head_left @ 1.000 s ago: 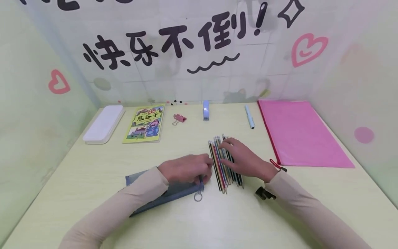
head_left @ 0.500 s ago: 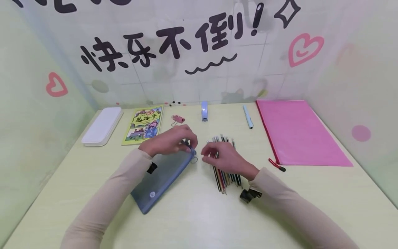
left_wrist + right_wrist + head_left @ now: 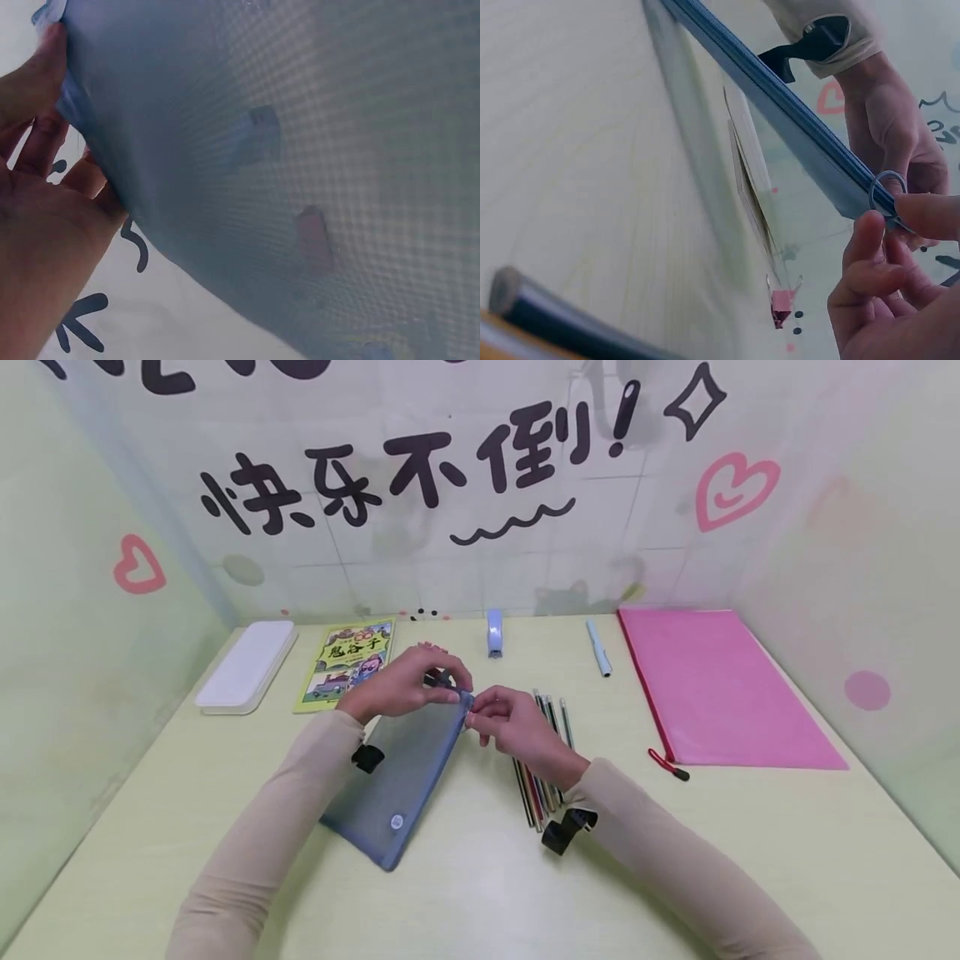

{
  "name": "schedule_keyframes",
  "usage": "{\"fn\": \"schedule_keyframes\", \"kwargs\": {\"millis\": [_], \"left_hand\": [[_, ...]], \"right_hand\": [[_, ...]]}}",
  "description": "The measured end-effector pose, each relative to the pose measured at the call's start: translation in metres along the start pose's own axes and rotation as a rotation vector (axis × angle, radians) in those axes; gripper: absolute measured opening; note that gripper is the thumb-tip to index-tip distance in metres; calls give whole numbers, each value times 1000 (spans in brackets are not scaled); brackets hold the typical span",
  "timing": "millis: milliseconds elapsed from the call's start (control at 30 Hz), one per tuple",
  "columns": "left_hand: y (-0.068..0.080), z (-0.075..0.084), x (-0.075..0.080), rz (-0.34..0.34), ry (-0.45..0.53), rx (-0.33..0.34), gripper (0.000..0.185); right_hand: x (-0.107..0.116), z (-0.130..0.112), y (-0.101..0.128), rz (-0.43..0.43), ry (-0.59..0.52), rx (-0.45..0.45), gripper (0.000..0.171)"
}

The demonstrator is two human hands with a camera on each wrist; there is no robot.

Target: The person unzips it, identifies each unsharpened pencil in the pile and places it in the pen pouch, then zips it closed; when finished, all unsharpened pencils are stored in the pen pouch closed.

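A blue-grey mesh zipper pouch (image 3: pixel 401 768) hangs slanted over the table, its upper corner gripped by my left hand (image 3: pixel 401 685). Through the mesh, the left wrist view shows blurred shapes behind it. At that same corner, my right hand (image 3: pixel 525 727) pinches the metal ring (image 3: pixel 889 180) of the zipper pull between thumb and finger. The zipper (image 3: pixel 772 94) runs along the pouch's edge and looks closed in the right wrist view. Under my right hand and forearm lie several pencils (image 3: pixel 527 797), side by side and partly hidden.
A white case (image 3: pixel 247 664), a yellow book (image 3: pixel 315 685) and a red binder clip (image 3: pixel 781 304) lie to the back left. Beyond the hands are a lilac stapler (image 3: pixel 494 633) and a light blue pen (image 3: pixel 597 647). A pink zip folder (image 3: pixel 727 693) lies at right.
My left hand has lifted the pouch corner up and away, turning the pouch steeper. My right hand has left the pencils, moved left and taken hold of the zipper ring.
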State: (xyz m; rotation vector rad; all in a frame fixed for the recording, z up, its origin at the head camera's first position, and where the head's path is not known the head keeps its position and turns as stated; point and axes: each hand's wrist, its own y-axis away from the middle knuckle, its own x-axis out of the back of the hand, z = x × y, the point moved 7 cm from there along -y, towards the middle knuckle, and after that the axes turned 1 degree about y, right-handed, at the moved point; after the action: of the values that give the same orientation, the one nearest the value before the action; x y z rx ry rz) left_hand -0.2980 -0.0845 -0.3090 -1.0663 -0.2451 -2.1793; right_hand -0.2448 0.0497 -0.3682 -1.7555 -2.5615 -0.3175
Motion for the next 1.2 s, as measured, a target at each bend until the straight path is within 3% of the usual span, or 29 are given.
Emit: {"fn": "schedule_keyframes", "kwargs": {"millis": [167, 400, 633, 867, 1200], "left_hand": [[-1, -10, -2, 17, 83, 22, 19], [-5, -24, -3, 53, 224, 39, 16], [-6, -39, 4, 114, 324, 92, 18], [4, -58, 20, 230, 433, 208, 21], [4, -69, 32, 311, 471, 223, 20]], "right_hand": [[-1, 2, -2, 7, -115, 3, 11], [-2, 3, -1, 24, -169, 18, 9], [-13, 9, 8, -21, -131, -8, 12], [-32, 8, 24, -100, -61, -34, 11], [-52, 8, 46, -175, -41, -22, 9]]}}
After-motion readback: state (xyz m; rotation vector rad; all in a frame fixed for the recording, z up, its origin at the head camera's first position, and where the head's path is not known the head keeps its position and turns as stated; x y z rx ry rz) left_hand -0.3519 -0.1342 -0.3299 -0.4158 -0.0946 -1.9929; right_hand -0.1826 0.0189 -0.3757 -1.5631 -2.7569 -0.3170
